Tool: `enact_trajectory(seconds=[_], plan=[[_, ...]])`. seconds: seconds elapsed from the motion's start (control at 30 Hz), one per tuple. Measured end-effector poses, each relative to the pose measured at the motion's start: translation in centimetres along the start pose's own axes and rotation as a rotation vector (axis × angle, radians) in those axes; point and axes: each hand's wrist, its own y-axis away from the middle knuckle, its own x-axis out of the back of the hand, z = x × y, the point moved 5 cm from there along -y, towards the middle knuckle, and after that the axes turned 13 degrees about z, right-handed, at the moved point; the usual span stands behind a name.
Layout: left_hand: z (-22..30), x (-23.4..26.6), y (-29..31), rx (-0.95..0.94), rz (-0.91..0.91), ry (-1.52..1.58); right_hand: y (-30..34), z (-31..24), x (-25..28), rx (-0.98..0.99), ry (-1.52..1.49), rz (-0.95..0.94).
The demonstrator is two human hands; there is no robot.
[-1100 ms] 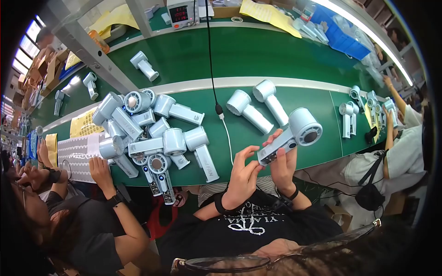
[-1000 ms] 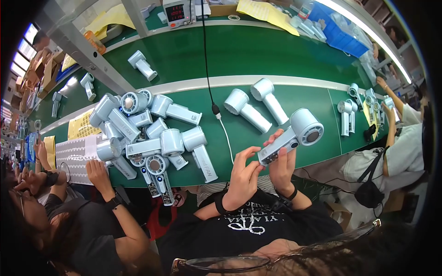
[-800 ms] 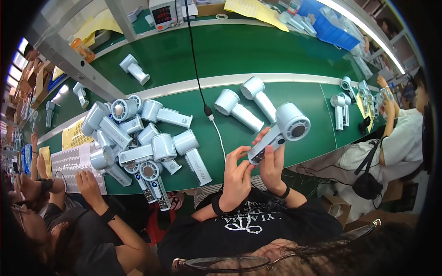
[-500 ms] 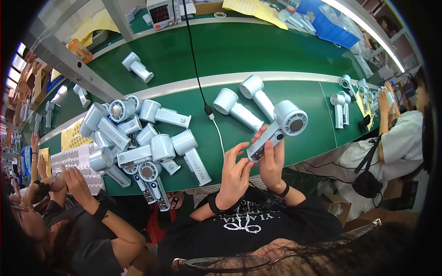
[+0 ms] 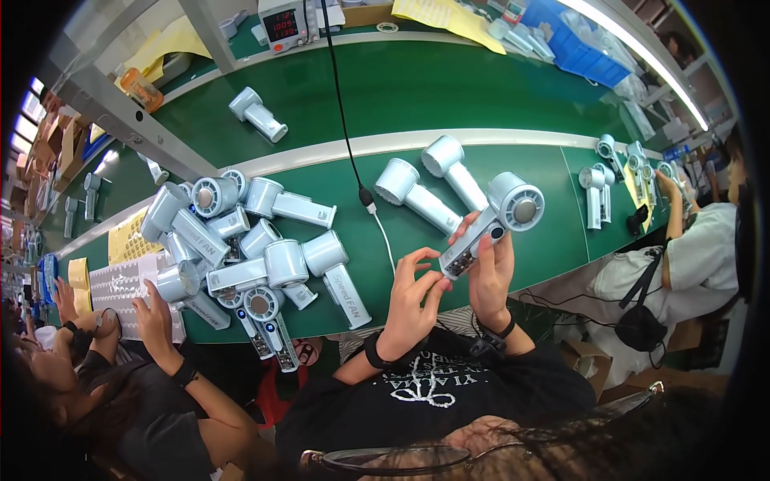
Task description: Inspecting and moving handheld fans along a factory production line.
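A green workbench [image 5: 541, 164] runs across a busy workshop, a pale rail parting its near strip from the far one. Above its near side, the pale blue handheld fan [image 5: 513, 196] is held up and tilted, head to the far right, with circuit parts showing in its uncovered handle. The right hand [image 5: 491, 276] grips that handle from beneath, fingers wrapped around it. The left hand [image 5: 413, 309] is curled at the handle's near end; whether it pinches anything or touches the fan, I cannot tell.

With its handle bare, the held piece looks unfinished. Just beyond it, two fans [image 5: 417, 199] lie with plain handles on the sides that show. Farther left is a heap of fans [image 5: 285, 260], mostly closed where visible, though two at its near edge, the open-handled fans [image 5: 277, 341], show bare electronics and blue lights, so at least these seem equally incomplete. Undersides are hidden, so the full count remaining is unclear. A white cable [image 5: 385, 240] lies between heap and hands; a co-worker's hand [image 5: 155, 317] is left of the heap.
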Motion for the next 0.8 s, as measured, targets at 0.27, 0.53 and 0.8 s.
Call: enact_trajectory(seconds=[0.27,0.53,0.8], plan=[[-1.3,2.4,0.8,0.157,-0.025,0.018,-11.6,-2.3,11.2,0.573,0.839,0.41],[-1.5,3.5,0.5,0.13,0.073,-0.017,-11.9,2.3,10.4,0.672,1.562,0.112],[-1.9,4.9,0.8,0.256,0.289,0.218,-5.6,4.0,-3.3,0.679,1.269,-0.534]])
